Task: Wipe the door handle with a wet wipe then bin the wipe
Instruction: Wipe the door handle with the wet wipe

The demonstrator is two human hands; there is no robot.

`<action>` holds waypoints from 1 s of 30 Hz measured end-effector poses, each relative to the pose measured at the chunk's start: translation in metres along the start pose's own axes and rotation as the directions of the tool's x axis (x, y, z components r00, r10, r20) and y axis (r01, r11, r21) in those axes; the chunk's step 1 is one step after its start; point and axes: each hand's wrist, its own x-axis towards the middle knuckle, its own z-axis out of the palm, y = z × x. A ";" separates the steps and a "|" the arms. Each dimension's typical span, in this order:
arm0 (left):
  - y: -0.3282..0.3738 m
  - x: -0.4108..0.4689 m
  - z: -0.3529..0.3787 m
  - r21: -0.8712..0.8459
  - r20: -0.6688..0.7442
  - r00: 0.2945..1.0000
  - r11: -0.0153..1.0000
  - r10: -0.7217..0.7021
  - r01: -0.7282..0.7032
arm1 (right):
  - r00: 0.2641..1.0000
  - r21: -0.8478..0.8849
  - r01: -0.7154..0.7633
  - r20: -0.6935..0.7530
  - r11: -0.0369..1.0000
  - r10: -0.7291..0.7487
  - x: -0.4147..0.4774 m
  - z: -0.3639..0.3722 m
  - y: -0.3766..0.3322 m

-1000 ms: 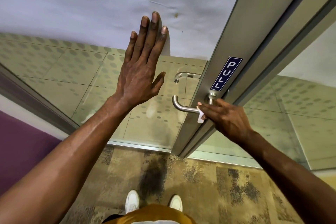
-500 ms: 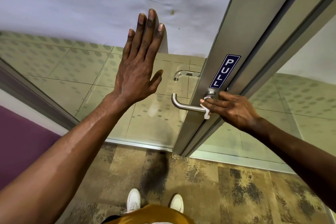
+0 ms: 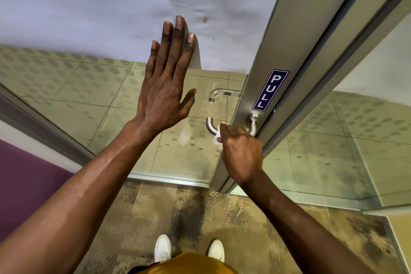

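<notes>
A brushed metal lever door handle (image 3: 210, 125) sticks out from the grey metal door frame (image 3: 273, 46) below a blue PULL sign (image 3: 270, 89). My right hand (image 3: 241, 153) is closed over the middle of the lever and holds a small white wet wipe (image 3: 216, 139) against it; only a corner of the wipe shows at my fingertips. My left hand (image 3: 165, 91) lies flat with its fingers spread on the frosted glass door panel (image 3: 66, 87), left of the handle. No bin is in view.
A second handle (image 3: 219, 93) shows through the glass on the far side. Another glass panel (image 3: 344, 140) stands right of the frame. Patterned carpet (image 3: 244, 218) lies under my white shoes (image 3: 163, 248). A purple wall (image 3: 24, 176) is at the left.
My right hand has slid with the wipe from the handle's base by the frame out along the lever toward its free end. My left hand stays pressed on the glass.
</notes>
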 end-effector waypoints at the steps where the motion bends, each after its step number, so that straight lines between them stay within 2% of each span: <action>1: 0.000 0.000 0.000 -0.001 0.001 1.000 1.000 0.001 -0.001 | 1.000 0.010 -0.016 -0.006 1.000 0.016 0.003 -0.002 -0.009; 6: -0.002 0.000 0.000 -0.009 -0.003 1.000 1.000 0.011 -0.011 | 0.986 0.043 -0.165 -0.005 0.985 0.165 0.018 -0.004 -0.044; 11: -0.004 0.001 0.000 -0.013 -0.002 1.000 1.000 0.024 -0.024 | 0.938 0.096 -0.346 0.021 0.933 0.346 0.039 -0.019 -0.064; 14: -0.005 -0.002 0.000 0.001 0.009 0.999 0.999 0.032 -0.032 | 0.920 0.138 -0.392 0.039 0.910 0.390 0.051 -0.023 -0.069; 21: -0.007 -0.006 0.002 0.031 0.021 0.999 0.998 0.049 -0.050 | 0.965 0.098 -0.254 -0.046 0.962 0.259 0.056 -0.012 -0.060; 25: -0.007 -0.007 0.002 0.047 0.024 0.999 0.998 0.043 -0.044 | 0.976 0.035 -0.215 -0.023 0.976 0.216 0.048 -0.010 -0.057; 30: -0.008 -0.006 0.004 0.064 0.020 0.999 0.997 0.044 -0.045 | 0.999 -0.062 -0.010 -0.043 0.998 0.007 0.032 0.001 -0.049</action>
